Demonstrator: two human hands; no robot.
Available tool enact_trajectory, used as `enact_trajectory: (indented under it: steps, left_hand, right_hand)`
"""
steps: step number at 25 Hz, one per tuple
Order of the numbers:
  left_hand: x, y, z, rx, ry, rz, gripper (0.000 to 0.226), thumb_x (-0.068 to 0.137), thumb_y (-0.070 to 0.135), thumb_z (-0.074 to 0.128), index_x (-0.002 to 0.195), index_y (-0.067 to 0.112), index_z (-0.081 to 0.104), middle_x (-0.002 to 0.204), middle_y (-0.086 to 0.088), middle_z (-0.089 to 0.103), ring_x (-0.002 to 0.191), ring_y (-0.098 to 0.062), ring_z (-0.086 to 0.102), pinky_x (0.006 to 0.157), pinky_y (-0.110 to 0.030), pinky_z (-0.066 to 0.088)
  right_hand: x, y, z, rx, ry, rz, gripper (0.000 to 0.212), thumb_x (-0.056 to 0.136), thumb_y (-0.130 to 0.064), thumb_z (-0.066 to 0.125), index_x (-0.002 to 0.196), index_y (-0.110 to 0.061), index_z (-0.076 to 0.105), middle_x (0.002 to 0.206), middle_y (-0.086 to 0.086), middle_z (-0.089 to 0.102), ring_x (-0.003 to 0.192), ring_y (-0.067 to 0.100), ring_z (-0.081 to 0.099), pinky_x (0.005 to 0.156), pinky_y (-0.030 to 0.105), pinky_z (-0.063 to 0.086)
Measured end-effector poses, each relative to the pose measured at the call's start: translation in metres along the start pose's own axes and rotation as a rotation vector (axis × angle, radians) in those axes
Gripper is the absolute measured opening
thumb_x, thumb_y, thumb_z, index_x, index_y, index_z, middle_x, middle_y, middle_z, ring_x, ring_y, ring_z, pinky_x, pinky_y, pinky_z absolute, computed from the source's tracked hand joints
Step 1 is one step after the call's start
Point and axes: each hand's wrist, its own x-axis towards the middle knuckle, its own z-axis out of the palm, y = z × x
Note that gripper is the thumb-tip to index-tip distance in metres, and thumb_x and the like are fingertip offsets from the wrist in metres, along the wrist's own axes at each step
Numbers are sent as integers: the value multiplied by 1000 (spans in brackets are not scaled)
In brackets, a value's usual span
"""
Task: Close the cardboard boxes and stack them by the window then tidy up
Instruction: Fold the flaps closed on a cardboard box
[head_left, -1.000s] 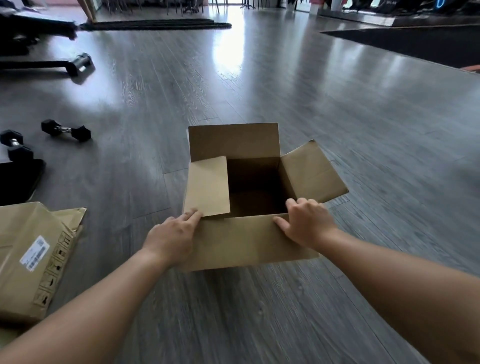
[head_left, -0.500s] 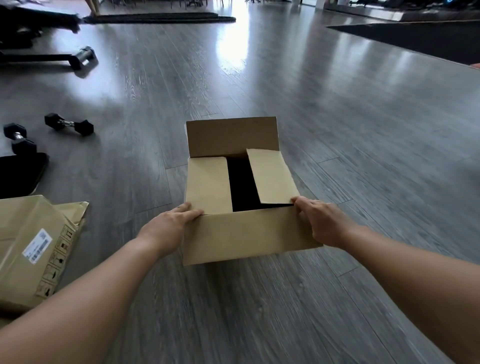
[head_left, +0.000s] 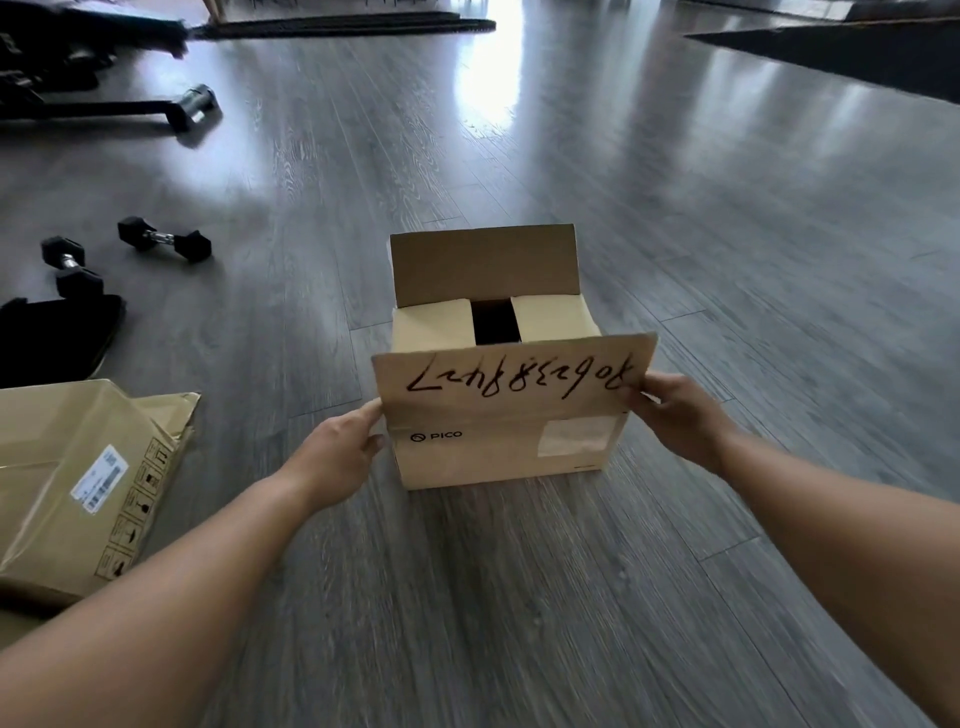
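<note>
On a grey plank floor (head_left: 675, 234), we kneel over a small cardboard box (head_left: 498, 447) and raise its near flap (head_left: 511, 379), the one scrawled with black marker. Our left hand (head_left: 337, 457) pinches the flap's left edge between thumb and fingers; our right hand (head_left: 675, 415) pinches its right edge the same way. Both side flaps (head_left: 431, 327) already lie folded inward, a dark gap between them, while the far flap (head_left: 485, 265) stands upright. The box sits mid-floor, well apart from any window we can see.

To close it cleanly, we judge it best to carry the near flap forward and down evenly with both hands, so it lands flat on the side flaps without skewing, then bring the far flap down to meet it. Uneven pressure could buckle the side flaps into the box.

A second, larger carton (head_left: 78, 483) lies to our left, dumbbells (head_left: 163, 239) beyond it.
</note>
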Motion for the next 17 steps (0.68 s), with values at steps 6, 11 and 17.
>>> enact_trajectory:
  steps: [6, 11, 17]
  left_hand:
    - [10, 14, 5, -28, 22, -115, 61, 93, 1, 35, 146, 31, 37, 120, -5, 63, 97, -22, 62, 82, -37, 54]
    - [20, 22, 9, -12, 83, -160, 53, 101, 19, 44, 152, 29, 34, 135, -16, 45, 120, -35, 51, 97, -40, 43]
    - [15, 6, 9, -114, -79, -194, 60, 95, 46, 61, 147, 56, 34, 130, -3, 36, 118, -27, 46, 101, -36, 41]
  right_hand:
    - [8, -30, 35, -37, 329, 116, 71, 95, -21, 64, 155, -31, 27, 101, 4, 68, 92, 28, 65, 74, 36, 50]
    - [0, -32, 45, -382, 194, -89, 21, 98, -18, 51, 106, -17, 71, 88, 7, 57, 75, 27, 60, 74, 43, 57]
    - [-5, -25, 31, -601, 258, -124, 27, 92, -27, 53, 67, -17, 53, 55, -3, 51, 49, 21, 53, 50, 27, 43]
